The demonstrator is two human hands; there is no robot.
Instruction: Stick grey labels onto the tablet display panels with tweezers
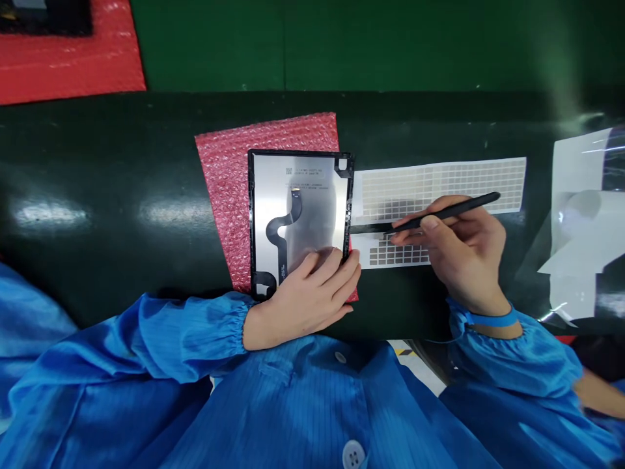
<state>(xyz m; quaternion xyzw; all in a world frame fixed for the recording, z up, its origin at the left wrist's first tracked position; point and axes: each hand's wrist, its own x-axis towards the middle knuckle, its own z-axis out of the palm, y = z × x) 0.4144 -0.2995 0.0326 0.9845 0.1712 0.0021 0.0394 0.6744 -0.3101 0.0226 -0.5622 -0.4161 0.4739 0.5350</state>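
A display panel (312,215) with a silvery back, black frame and dark curved ribbon cable (278,234) lies on a pink bubble-wrap sheet (222,189). My left hand (307,293) rests over its lower right part, fingers stretched out and reaching its right edge. My right hand (459,247) is closed around a black pen-shaped tool (456,210) with a pointed end. That tip sits over two label sheets: an upper one (478,182) with small pale and dark squares, and a lower one (361,251) with dark squares, partly hidden by my fingers.
White paper pieces and clear film (573,215) lie on the right of the dark green work surface (122,156). At the upper left, another dark device (58,19) rests on red bubble wrap (97,65). Part of another person's arm (600,394) shows at the lower right.
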